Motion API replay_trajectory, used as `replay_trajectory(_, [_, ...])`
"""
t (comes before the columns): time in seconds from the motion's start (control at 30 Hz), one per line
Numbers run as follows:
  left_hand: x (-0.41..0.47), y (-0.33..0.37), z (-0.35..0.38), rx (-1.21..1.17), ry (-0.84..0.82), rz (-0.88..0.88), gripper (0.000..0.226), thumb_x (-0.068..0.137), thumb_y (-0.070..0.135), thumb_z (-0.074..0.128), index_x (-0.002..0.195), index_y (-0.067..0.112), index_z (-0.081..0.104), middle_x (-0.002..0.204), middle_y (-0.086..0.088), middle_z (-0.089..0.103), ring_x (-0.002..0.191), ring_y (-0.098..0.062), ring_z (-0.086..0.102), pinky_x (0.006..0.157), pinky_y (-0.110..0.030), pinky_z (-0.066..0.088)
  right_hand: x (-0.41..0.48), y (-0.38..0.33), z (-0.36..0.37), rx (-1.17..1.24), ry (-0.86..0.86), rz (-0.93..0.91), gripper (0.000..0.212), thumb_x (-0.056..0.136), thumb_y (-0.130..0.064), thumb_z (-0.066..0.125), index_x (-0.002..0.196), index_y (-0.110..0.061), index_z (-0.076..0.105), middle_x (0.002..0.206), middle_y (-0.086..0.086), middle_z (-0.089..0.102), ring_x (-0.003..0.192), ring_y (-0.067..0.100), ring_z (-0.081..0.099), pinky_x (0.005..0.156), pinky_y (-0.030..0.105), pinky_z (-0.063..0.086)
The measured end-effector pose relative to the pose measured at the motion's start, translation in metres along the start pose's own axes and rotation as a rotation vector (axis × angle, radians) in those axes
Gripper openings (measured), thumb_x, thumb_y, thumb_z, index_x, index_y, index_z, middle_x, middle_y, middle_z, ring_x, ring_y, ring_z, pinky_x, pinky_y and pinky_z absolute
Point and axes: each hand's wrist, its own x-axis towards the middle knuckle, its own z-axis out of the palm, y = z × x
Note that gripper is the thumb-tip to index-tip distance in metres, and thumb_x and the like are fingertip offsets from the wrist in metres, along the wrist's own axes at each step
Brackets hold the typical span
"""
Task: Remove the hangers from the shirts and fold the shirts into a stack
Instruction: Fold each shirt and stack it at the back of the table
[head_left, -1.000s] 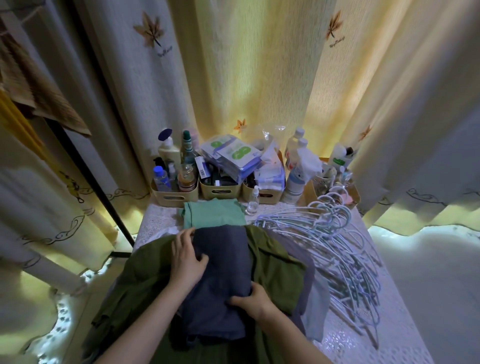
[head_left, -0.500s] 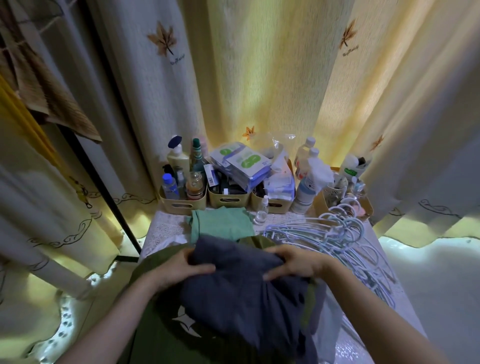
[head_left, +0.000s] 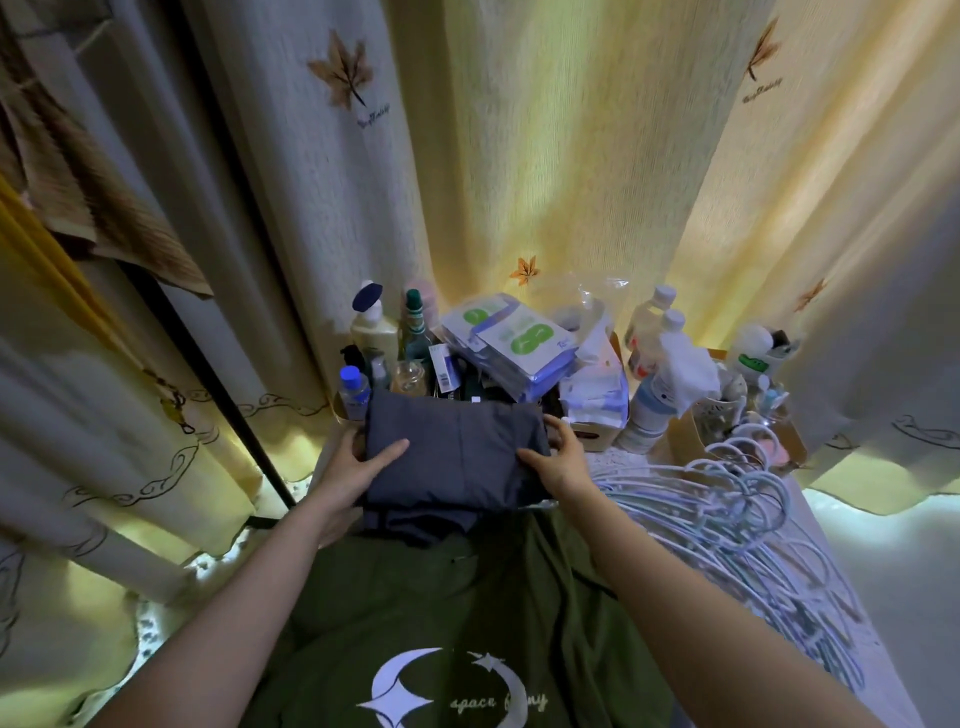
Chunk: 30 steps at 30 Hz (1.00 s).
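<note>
The left hand (head_left: 358, 462) grasps the left edge of a folded shirt (head_left: 457, 452), thumb laid flat on top and fingers wrapped round the side. The right hand (head_left: 558, 462) grasps the right edge the same way, thumb on top and fingers curled behind. The folded shirt is dark blue-grey, a neat rectangle with several layers showing at its near edge. It sits at the far end of the counter (head_left: 623, 460), just in front of the baskets of bottles (head_left: 374, 332).

Whether it rests on anything or is held clear cannot be told, since what lies under it is hidden. Its far edge covers the basket fronts.

Nearer the person, a green shirt (head_left: 441, 597) lies spread out, with a white moon-and-star print and the word "space"; the rest of the lettering is creased. A heap of pale blue hangers (head_left: 727, 499) lies to the right on the lace-covered counter. Cream curtains (head_left: 545, 156) with leaf motifs hang behind.
</note>
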Motion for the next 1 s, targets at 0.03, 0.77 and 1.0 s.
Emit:
replay_trajectory(0.03, [0.007, -0.003, -0.003, 0.049, 0.017, 0.003, 0.076, 0.075, 0.025, 0.079, 0.137, 0.024, 0.035, 0.124, 0.004, 0.051, 0.108, -0.017, 0.057, 0.075, -0.029, 0.053, 0.009, 0.001, 0.002, -0.006, 0.041, -0.011, 0.065, 0.079, -0.011, 0.074, 0.136, -0.015, 0.042, 0.134, 0.012, 0.052, 0.117, 0.028, 0.053, 0.100, 0.039, 0.045])
replay_trajectory(0.77, [-0.076, -0.026, -0.030, 0.811, -0.071, 0.194, 0.013, 0.079, 0.019, 0.076, 0.079, 0.016, 0.063, 0.086, 0.004, 0.067, 0.087, -0.012, 0.062, 0.079, -0.028, 0.048, -0.057, 0.046, -0.050, -0.542, -0.068, 0.108, 0.056, 0.080, -0.064, 0.057, 0.056, -0.016, 0.041, 0.050, -0.001, 0.040, 0.047, 0.013, 0.039, 0.047, 0.026, 0.026])
replay_trajectory(1.0, [-0.116, 0.005, -0.043, 0.781, -0.093, 0.223, 0.005, 0.081, 0.021, 0.073, 0.085, 0.022, 0.075, 0.086, 0.004, 0.072, 0.086, -0.009, 0.063, 0.081, -0.023, 0.048, -0.106, 0.021, -0.085, -0.456, -0.597, 0.060, 0.014, 0.084, -0.028, 0.069, 0.092, -0.017, 0.071, 0.090, 0.002, 0.071, 0.076, 0.008, 0.067, 0.076, 0.025, 0.056])
